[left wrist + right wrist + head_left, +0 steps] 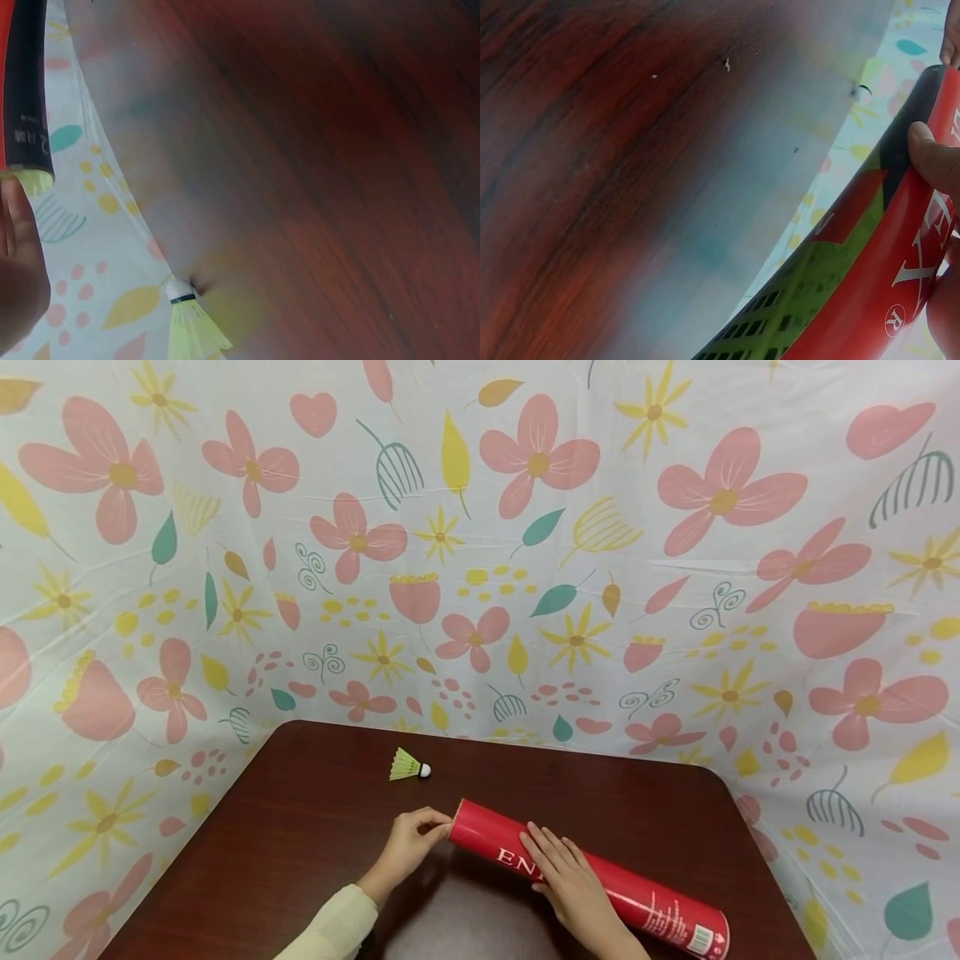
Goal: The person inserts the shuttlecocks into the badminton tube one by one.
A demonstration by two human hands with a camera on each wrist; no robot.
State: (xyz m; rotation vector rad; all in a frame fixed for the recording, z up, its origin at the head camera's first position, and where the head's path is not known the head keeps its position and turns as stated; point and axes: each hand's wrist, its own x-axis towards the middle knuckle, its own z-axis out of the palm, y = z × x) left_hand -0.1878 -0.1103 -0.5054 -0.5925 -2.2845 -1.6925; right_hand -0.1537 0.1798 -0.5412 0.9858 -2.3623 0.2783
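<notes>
A long red tube (622,885) with white lettering lies slantwise on the table, its open end to the left. My right hand (566,877) holds it around the middle; in the right wrist view the thumb (922,150) lies along its red side. At the tube's mouth, my left hand (408,843) has thumb and forefinger together. Yellow-green (37,181) shows inside the mouth in the left wrist view, right by the fingertips. I cannot tell whether the fingers pinch it. Behind the left hand, a yellow-green shuttlecock (408,766) with a white cork lies on its side.
The dark red-brown table (300,827) has rounded far corners. A white cloth (480,693) printed with flowers hangs close behind it and along both sides. The tube's closed end (716,935) lies near the table's right front.
</notes>
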